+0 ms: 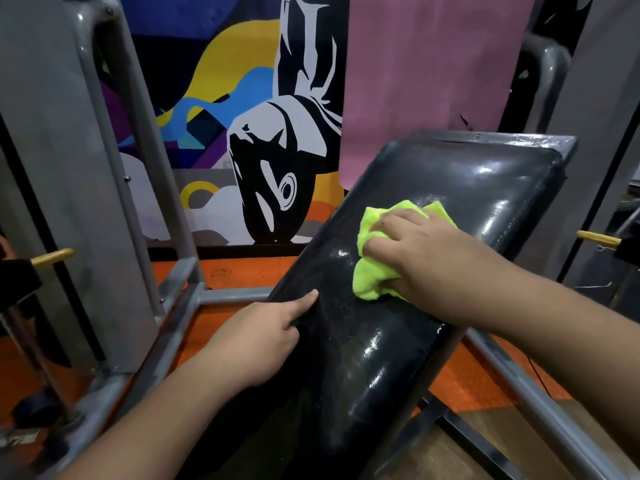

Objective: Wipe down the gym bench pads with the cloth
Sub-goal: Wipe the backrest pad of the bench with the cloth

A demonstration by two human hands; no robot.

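The right hand (412,251) is pressing the bunched cloth (375,268) under curled fingers onto the bench (485,188), while the left hand (263,336) is gripping the bench's edge nearby.

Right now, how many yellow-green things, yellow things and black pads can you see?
Yellow-green: 1, the cloth
Yellow: 2, the left peg and the right peg
Black pads: 1, the pad
Total: 4
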